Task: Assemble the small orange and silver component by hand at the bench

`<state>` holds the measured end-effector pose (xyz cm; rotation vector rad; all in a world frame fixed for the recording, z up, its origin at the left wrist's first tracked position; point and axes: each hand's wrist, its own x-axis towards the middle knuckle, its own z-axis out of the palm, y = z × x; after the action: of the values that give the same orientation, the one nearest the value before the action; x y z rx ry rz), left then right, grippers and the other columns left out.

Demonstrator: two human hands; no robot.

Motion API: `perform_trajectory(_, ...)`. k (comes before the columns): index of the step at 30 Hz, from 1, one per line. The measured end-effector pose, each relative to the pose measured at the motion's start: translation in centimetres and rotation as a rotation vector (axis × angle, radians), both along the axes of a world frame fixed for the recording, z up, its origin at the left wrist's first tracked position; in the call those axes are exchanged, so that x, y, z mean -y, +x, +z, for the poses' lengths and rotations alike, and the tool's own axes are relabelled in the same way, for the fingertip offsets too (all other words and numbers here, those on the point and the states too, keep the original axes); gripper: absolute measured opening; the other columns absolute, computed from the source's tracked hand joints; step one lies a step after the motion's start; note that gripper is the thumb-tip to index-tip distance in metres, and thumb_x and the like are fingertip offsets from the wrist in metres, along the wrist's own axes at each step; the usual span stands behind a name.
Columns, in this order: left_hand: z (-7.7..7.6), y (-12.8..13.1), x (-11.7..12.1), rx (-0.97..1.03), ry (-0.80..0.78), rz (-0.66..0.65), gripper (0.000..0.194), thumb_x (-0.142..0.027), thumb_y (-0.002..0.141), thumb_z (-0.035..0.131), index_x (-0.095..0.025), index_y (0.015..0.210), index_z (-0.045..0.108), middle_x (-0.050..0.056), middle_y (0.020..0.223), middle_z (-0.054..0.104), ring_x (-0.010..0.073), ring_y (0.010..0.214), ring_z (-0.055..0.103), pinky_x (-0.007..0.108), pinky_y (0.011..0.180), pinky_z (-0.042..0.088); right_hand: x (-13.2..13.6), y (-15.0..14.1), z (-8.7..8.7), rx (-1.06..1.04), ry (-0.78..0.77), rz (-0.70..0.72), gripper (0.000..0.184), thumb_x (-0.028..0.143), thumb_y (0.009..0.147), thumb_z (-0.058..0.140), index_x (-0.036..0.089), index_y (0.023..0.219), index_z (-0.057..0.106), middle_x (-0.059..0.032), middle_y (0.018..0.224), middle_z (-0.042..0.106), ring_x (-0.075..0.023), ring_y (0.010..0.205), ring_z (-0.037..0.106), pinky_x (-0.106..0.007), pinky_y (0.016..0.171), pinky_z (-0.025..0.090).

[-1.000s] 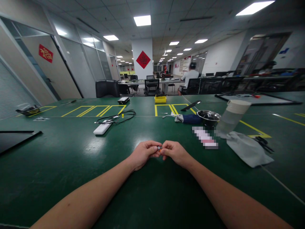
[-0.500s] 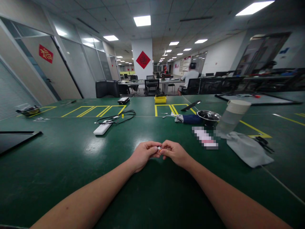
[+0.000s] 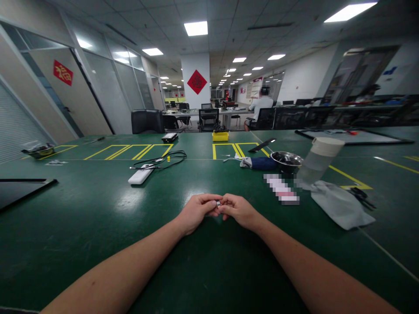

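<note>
Close together above the green table (image 3: 98, 231), my two hands meet at the middle of the view. Between their fingertips is a small piece (image 3: 218, 203) with pale, silvery faces, too small and too covered to name. My left hand (image 3: 195, 212) is closed, its thumb and fingers pinching the piece from the left. From the right, my right hand (image 3: 241, 210) is closed on it too, thumb and index finger at its edge. Most of the piece is hidden by the fingers.
Beyond my left hand lies a white power bank (image 3: 140, 174) with a black cable (image 3: 175, 157). To the right are a metal bowl (image 3: 286, 162), a tilted bottle (image 3: 319, 163), a grey pouch (image 3: 340, 205) and a blurred-out pink item (image 3: 281, 189). A yellow box (image 3: 220, 136) stands farther back.
The small piece has turned slightly between my fingertips; an orange patch that showed before is now out of sight. Both hands have stayed in nearly the same place.
</note>
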<state>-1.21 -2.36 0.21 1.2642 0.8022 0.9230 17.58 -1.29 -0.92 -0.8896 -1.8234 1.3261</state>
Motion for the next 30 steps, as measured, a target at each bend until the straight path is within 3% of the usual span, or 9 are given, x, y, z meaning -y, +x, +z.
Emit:
perform_trajectory(22,-0.14,0.02,0.10,0.073,-0.059,-0.019,0.037,-0.029,0.079,0.067,-0.013,0.112,0.066,0.011,0.103,0.067,0.0162,0.081,0.065,0.029,0.077,0.052,-0.16,-0.10,-0.24,-0.036,-0.042,-0.018,0.027,0.034,0.078,0.069,0.013,0.092,0.059,-0.0055,0.080,0.068,-0.0154,0.066,0.065,-0.028,0.063,0.052)
perform_trajectory(27,0.09,0.40,0.27,0.100,-0.105,0.048,0.040,-0.024,0.075,0.071,-0.013,0.113,0.063,0.007,0.091,0.065,0.0138,0.074,0.064,0.028,0.072,0.054,-0.30,-0.07,-0.42,-0.013,-0.031,-0.024,0.029,0.037,0.078,0.068,0.013,0.094,0.061,-0.0054,0.079,0.068,-0.0151,0.064,0.065,-0.027,0.062,0.051)
perform_trajectory(30,0.26,0.51,0.22,0.150,-0.158,0.081,0.030,-0.019,0.075,0.070,-0.012,0.103,0.063,0.007,0.085,0.063,0.0127,0.072,0.063,0.024,0.067,0.054,-0.20,-0.07,-0.28,-0.009,-0.027,-0.027,0.032,0.040,0.079,0.067,0.013,0.095,0.061,-0.0054,0.081,0.067,-0.0144,0.063,0.064,-0.026,0.060,0.050)
